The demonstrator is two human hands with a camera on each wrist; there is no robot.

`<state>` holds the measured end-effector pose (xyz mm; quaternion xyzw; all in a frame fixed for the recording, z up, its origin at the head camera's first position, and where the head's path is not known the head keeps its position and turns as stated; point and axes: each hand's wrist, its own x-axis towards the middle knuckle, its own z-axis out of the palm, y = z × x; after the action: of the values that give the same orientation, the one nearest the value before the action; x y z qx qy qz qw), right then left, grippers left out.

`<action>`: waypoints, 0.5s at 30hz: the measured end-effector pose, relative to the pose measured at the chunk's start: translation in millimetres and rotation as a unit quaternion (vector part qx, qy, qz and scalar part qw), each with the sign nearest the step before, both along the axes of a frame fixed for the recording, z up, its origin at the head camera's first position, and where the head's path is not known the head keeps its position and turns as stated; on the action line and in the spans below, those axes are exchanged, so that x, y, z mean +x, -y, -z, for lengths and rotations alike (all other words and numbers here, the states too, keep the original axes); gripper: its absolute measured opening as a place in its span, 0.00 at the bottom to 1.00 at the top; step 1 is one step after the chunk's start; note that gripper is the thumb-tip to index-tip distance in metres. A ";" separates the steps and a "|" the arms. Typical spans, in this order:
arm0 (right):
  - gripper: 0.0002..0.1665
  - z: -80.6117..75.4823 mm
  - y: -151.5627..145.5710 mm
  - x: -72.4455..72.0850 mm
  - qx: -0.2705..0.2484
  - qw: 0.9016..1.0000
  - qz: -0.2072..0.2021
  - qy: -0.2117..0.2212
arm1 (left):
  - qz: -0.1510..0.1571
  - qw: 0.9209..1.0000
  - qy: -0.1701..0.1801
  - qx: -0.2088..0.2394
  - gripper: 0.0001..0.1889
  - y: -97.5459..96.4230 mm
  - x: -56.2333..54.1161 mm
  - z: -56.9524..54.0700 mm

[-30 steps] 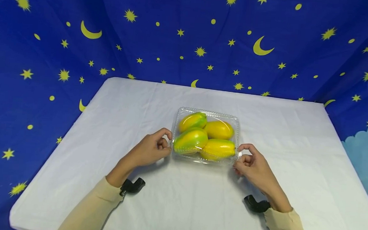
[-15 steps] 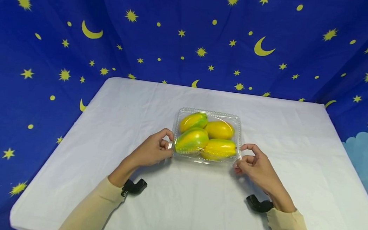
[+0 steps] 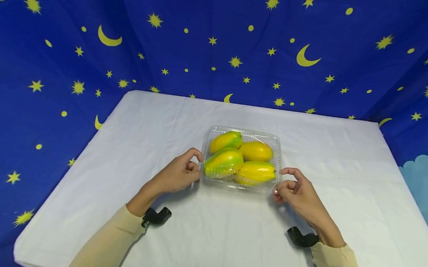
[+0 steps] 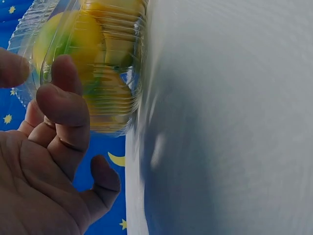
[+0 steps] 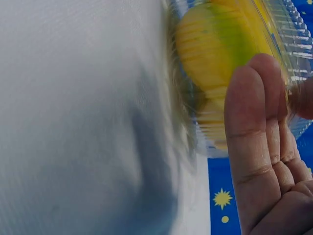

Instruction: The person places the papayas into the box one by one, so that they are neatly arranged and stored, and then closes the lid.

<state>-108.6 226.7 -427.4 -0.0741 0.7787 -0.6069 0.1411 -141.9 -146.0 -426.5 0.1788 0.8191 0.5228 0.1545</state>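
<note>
A clear plastic clamshell box (image 3: 240, 186) stands on the white table, its lid down. Inside lie several yellow-green fruits (image 3: 254, 172) that look like papayas or mangoes. My left hand (image 3: 177, 171) is at the box's near left edge; its thumb and curled index finger pinch the rim. On the opposite side, my right hand (image 3: 297, 194) pinches the near right corner of the rim. The left wrist view has the left fingers (image 4: 63, 105) against the ribbed box wall. In the right wrist view, the right fingers (image 5: 247, 112) cover part of the box's side.
A white cloth (image 3: 163, 122) covers the table, with its left, back and right edges in view. Blue fabric (image 3: 206, 18) with yellow stars and moons hangs behind and at the sides. A black wrist mount (image 3: 157, 216) sits on each forearm.
The head view has shifted slightly. Both hands keep to the box's near corners, with only small finger movements. The box and fruits stay almost in place.
</note>
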 end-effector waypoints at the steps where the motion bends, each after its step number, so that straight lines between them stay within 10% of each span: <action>1: 0.25 0.1 -0.2 0.1 0.002 1.000 0.001 0.001 | -0.002 1.000 -0.004 -0.001 0.16 -0.1 0.1 -0.2; 15: 0.25 -2.4 -0.8 3.0 0.035 0.999 0.005 -0.023 | 0.000 0.996 -0.087 -0.028 0.17 7.8 -1.3 -3.8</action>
<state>-105.7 227.5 -425.0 -0.0791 0.8027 -0.5783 0.1223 -143.2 -153.7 -422.7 0.2189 0.8437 0.4823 0.0876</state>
